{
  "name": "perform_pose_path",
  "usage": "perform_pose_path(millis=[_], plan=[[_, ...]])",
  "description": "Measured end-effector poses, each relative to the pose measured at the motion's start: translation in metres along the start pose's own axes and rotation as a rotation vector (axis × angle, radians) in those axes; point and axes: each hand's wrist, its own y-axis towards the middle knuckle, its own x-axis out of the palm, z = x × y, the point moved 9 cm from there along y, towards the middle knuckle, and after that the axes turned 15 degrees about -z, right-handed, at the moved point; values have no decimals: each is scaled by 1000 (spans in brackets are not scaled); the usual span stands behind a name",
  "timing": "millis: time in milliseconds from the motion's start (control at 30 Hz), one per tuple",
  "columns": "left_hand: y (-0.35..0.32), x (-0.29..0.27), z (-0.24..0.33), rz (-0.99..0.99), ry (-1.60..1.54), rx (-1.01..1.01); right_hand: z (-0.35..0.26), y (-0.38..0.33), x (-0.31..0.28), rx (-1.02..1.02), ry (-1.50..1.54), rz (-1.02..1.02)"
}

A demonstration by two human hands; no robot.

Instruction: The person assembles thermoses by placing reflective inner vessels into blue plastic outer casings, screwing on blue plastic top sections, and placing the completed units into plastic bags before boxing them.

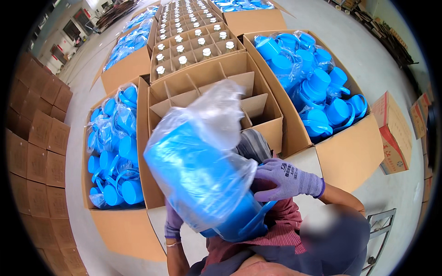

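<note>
In front of my body is a large blue plastic jug (244, 214) with a side handle, tilted and partly covered by a loose clear plastic bag (216, 110). My left hand (174, 223), in a purple glove, supports the jug from its left side; the jug hides most of those fingers. My right hand (290, 178), gloved the same way, is curled against the jug's right edge, above the handle. Just beyond the jug stands an open carton (159, 92) with cardboard dividers; its visible compartments hold nothing, and the bag hides part of it.
Open cartons of bagged blue jugs stand left (142, 152) and right (294, 138). Farther ahead, a divided carton (198, 71) holds several white-capped bottles. Stacked brown boxes (41, 152) line the far left. A printed carton (391, 133) and a metal frame (384, 234) stand at right.
</note>
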Motion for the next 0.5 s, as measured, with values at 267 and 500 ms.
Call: perform_pose_path(millis=[267, 500], plan=[[-9, 82, 17, 350, -366, 11, -3, -69, 57, -16, -40, -154], [168, 212, 140, -220, -401, 195, -56, -182, -66, 142, -33, 775]])
